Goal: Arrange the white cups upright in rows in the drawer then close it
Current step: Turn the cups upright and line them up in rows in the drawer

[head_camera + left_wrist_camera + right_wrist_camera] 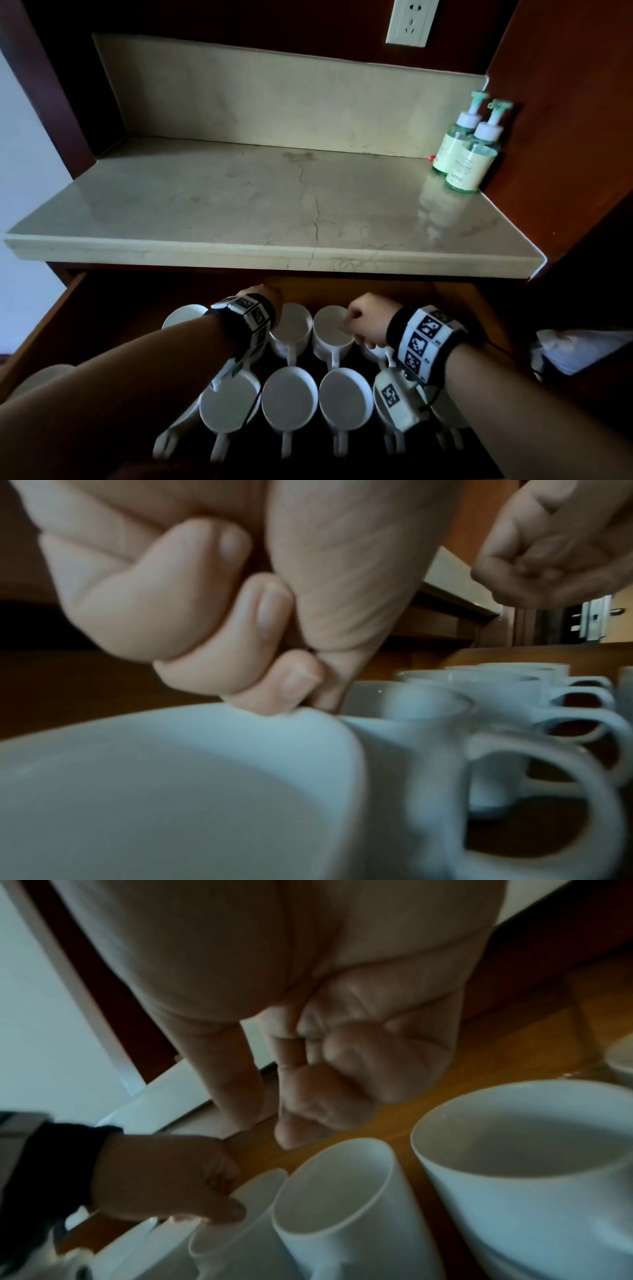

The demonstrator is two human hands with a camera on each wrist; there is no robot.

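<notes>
The wooden drawer (102,308) stands open with several white cups upright in two rows, handles toward me. The front row (289,397) lies under my forearms. My left hand (260,298) reaches to the back row. In the left wrist view its thumb and forefinger (301,685) pinch the rim of a white cup (171,791), which also shows in the right wrist view (219,1240). My right hand (366,318) hovers just over another back-row cup (330,327), fingers (308,1096) curled into the palm and holding nothing.
Above the drawer runs a marble counter (239,205) with two green pump bottles (469,150) at its right end. A wall socket (411,20) sits above. Something white (582,346) lies beyond the drawer's right side. Another cup (44,377) shows at the drawer's left.
</notes>
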